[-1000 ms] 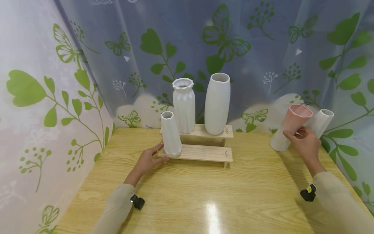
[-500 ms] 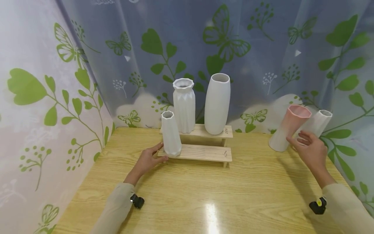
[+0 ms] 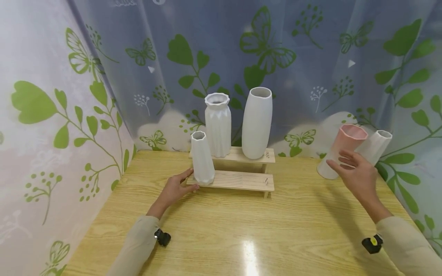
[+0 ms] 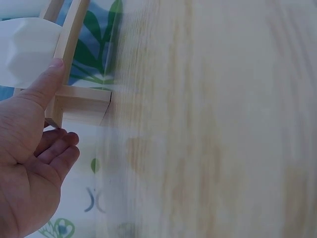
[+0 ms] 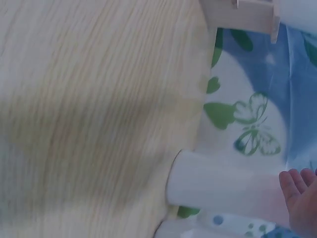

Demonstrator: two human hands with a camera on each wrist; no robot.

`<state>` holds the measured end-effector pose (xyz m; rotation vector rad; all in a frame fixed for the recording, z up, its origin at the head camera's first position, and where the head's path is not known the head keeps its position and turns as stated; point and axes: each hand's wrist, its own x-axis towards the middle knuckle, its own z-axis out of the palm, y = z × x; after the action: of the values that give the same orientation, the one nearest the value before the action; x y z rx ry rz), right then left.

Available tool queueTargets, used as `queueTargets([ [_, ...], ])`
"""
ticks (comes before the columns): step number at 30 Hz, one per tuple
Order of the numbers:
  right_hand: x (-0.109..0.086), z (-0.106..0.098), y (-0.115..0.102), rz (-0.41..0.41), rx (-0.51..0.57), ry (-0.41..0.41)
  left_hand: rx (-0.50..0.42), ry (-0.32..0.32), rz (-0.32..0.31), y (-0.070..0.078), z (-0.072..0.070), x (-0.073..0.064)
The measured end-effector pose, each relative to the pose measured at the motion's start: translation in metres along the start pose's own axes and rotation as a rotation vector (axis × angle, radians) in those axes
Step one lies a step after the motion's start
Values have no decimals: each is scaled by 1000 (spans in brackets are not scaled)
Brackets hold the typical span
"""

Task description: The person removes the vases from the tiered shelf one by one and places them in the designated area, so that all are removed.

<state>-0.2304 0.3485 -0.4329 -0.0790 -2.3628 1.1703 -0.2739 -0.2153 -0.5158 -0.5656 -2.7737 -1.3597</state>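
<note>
My left hand [image 3: 174,188] pinches the left end of the lower step of a two-step wooden stand [image 3: 238,180]; the left wrist view shows the thumb along the edge of the stand [image 4: 74,44]. A slim white faceted vase [image 3: 203,161] stands on that step beside the fingers. On the upper step are a white ruffled-rim vase [image 3: 218,128] and a tall smooth white vase [image 3: 257,124]. My right hand [image 3: 359,176], fingers loosely extended, is in front of a pink-to-white vase [image 3: 345,143], holding nothing. Whether it touches that vase I cannot tell.
Behind the pink vase is another white vase [image 3: 378,147], partly hidden and close to the right curtain. A printed curtain [image 3: 297,96] borders the wood-grain table [image 3: 221,230] at the back and sides.
My right hand has drawn back from the pink vase, its fingers loosening, then shifted slightly left in front of it. The left hand and the vases have stayed put.
</note>
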Motion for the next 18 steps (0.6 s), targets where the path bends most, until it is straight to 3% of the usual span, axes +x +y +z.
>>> queueTargets([
  [10,-9,22,-34,-65,81,-24,-3,-5,-14,2,-1,0],
  [18,-15,43,-49,-166,137,-55,-7,-12,-18,2,-1,0],
])
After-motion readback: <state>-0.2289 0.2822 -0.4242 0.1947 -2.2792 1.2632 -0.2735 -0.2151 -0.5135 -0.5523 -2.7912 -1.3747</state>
